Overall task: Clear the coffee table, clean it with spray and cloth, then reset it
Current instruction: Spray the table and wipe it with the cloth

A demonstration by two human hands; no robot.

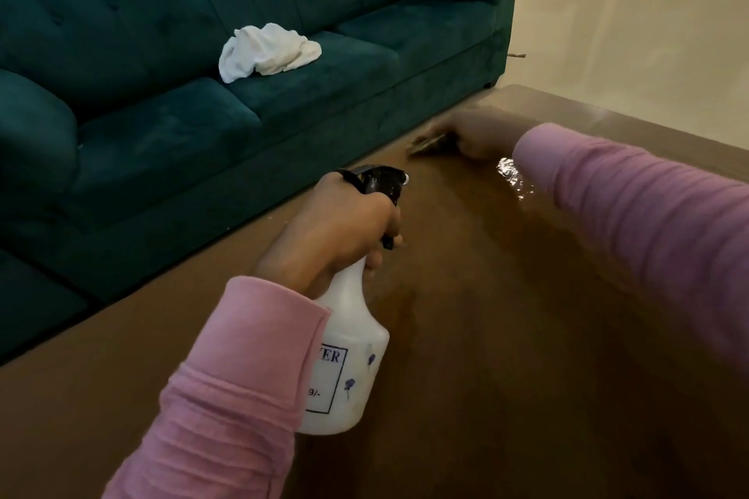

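Observation:
My left hand (340, 231) grips the neck of a white spray bottle (348, 369) with a black trigger head (377, 182). The bottle is held over the brown coffee table (486, 336), nozzle pointing away from me. My right hand (474, 134) reaches to the table's far edge and is blurred by motion. It rests on a small dark flat thing (429, 144), too blurred to name, and its fingers cannot be made out. A wet patch (512, 176) glints on the tabletop beside my right sleeve. A crumpled white cloth (267, 51) lies on the sofa seat.
A dark teal sofa (162, 126) runs along the far left side of the table, close to its edge. Pale shiny floor (628, 32) lies beyond the table at the upper right.

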